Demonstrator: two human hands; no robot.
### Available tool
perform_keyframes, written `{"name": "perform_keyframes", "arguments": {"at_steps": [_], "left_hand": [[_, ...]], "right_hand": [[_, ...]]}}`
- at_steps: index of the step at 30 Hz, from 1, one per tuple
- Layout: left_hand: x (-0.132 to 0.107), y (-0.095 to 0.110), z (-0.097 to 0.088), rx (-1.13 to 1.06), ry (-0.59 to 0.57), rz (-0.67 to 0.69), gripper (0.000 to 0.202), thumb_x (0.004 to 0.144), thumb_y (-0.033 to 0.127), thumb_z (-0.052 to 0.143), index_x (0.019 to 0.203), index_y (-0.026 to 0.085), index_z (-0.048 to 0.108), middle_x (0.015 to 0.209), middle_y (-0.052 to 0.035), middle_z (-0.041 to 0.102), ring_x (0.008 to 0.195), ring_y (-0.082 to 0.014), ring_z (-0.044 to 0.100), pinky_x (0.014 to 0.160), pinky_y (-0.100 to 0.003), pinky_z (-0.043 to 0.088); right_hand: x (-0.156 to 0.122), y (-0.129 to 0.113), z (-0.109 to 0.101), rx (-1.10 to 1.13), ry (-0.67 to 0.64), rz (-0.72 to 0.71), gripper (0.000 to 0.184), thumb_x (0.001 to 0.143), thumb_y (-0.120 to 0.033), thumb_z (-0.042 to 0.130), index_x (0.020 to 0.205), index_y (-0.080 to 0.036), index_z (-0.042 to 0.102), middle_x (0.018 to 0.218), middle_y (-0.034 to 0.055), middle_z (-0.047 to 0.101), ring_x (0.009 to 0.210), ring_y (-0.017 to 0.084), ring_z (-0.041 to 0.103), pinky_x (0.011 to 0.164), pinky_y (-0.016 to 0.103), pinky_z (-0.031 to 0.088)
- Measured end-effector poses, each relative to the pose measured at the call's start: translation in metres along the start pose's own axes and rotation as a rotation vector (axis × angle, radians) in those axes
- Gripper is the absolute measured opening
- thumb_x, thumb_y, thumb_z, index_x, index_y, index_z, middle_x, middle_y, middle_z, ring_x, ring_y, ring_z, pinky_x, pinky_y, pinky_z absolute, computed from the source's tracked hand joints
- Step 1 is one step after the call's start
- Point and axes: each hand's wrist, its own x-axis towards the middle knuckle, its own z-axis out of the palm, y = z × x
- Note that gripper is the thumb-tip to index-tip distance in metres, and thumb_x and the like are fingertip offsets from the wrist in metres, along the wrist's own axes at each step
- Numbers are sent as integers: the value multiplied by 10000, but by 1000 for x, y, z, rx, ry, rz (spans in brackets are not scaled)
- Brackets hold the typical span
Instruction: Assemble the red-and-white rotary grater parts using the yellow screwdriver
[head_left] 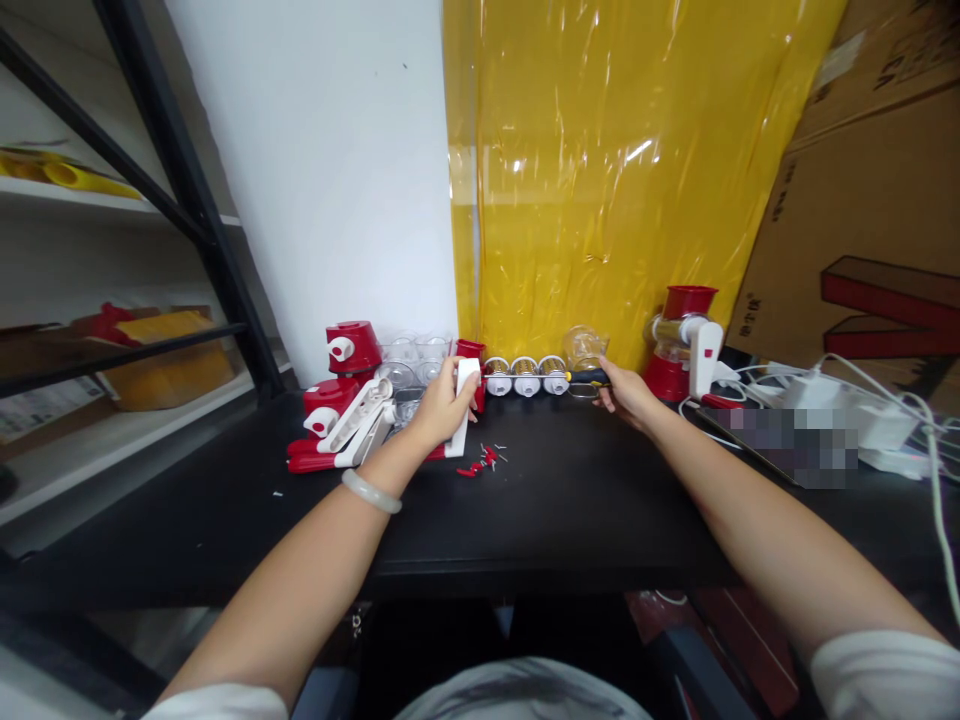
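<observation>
The black table (585,520) carries the work. At its right stands a red-and-white crank-handled machine (684,343); at its left lies a stack of white plastic crank arms with red grips (364,420).

The left hand (444,402) is wrapped around the upper part of a white plastic arm (459,438), held upright above the middle of the table. The right hand (626,392) is closed around the handle of a black-and-yellow screwdriver (589,377), its shaft lying level and directed at the arm. Three silver metal drums with white rims (526,376) stand behind the shaft. Loose small red parts and silver screws (489,456) lie in front of the left hand.

Recommended practice for what appears to be screw-driving: keep the shaft in line with the screw axis, brace the arm firmly, press steadily while turning, and keep fingers out of the tip's path.

Not visible: tip engagement cannot be confirmed; the left fingers cover part of the arm. Part of the dark flat device (757,440) at right is pixelated. The smallest loose pieces cannot be distinguished reliably.
</observation>
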Motion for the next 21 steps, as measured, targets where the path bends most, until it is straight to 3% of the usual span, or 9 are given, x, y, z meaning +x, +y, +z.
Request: {"name": "perform_keyframes", "arguments": {"at_steps": [21], "left_hand": [[0,-3,0,71,16,19,401,936,514,411,1171,190,415,639,16,631,522,-198,649,563,-314,488]], "right_hand": [[-2,-3,1,-21,8,24,474,855,-613,542,627,-198,511,303,-40,411,255,79,348,498,254,533]]}}
